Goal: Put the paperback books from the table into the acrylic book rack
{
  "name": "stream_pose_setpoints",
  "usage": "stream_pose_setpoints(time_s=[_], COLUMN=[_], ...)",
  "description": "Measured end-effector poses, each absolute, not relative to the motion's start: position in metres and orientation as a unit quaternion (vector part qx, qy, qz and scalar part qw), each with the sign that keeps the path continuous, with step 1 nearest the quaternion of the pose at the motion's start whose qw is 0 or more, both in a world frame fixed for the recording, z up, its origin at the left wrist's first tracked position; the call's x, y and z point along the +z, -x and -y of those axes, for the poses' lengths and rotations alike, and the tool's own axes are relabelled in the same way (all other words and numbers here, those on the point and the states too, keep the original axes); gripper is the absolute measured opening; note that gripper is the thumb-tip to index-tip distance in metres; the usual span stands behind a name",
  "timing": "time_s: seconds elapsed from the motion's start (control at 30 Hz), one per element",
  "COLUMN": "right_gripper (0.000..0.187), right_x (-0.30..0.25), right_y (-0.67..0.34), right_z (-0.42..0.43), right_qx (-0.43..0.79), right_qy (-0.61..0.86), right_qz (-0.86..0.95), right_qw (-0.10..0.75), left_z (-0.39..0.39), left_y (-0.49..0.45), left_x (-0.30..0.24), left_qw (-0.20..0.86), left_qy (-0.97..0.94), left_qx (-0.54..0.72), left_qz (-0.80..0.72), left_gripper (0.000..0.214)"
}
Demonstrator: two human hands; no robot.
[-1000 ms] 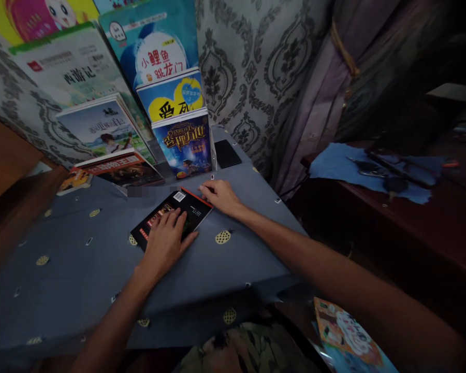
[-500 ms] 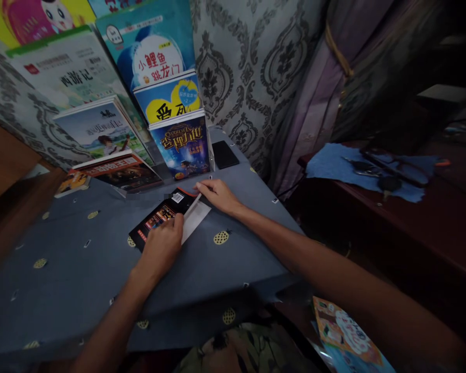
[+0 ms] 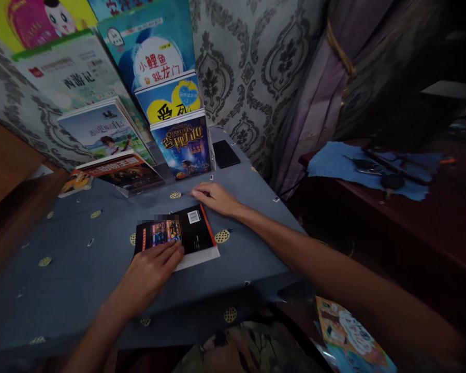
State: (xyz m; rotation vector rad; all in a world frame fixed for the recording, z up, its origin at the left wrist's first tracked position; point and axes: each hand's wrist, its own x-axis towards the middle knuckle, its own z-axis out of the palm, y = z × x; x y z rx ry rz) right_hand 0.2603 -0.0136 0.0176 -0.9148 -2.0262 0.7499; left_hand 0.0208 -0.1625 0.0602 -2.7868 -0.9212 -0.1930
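A black book [image 3: 196,235] with an orange-red spine edge, a barcode and small colour pictures lies back cover up on the blue-grey tablecloth. Pale pages show along its near edge. My left hand [image 3: 155,267] rests palm down on the book's near left part, fingers laid over the cover. Just beyond the book's far right corner is my right hand [image 3: 216,199], fingers loosely curled with nothing visible in them, apart from the book.
Several upright books stand at the back, among them a blue one [image 3: 184,147] and a red-and-black one [image 3: 130,173]. A dark flat object [image 3: 226,154] lies beside them. Glasses rest on a blue cloth [image 3: 330,166] to the right. Another book [image 3: 349,334] is low at right.
The book has turned and come nearer, lying flatter with its back cover fully showing. My right hand has let go of its edge. My left hand has shifted slightly nearer, fingers flatter.
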Motion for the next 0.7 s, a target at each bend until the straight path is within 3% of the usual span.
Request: stream_pose_setpoints(time_s=[0.3, 0.43, 0.7], right_gripper=[0.022, 0.021, 0.030], right_x=[0.023, 0.026, 0.020], right_y=[-0.248, -0.238, -0.224], right_z=[0.036, 0.053, 0.080], right_qx=[0.253, 0.289, 0.593], right_qy=[0.351, 0.331, 0.196], right_qz=[0.853, 0.854, 0.760], right_qw=[0.291, 0.279, 0.180], left_z=[0.206, 0.223, 0.248], left_y=[-0.008, -0.001, 0.023], left_x=[0.027, 0.019, 0.009], left_qw=[0.106, 0.110, 0.111], left_qy=[0.907, 0.888, 0.867], left_qx=[-0.137, -0.128, -0.126], left_qz=[0.384, 0.428, 0.470], left_gripper=[0.031, 0.046, 0.067])
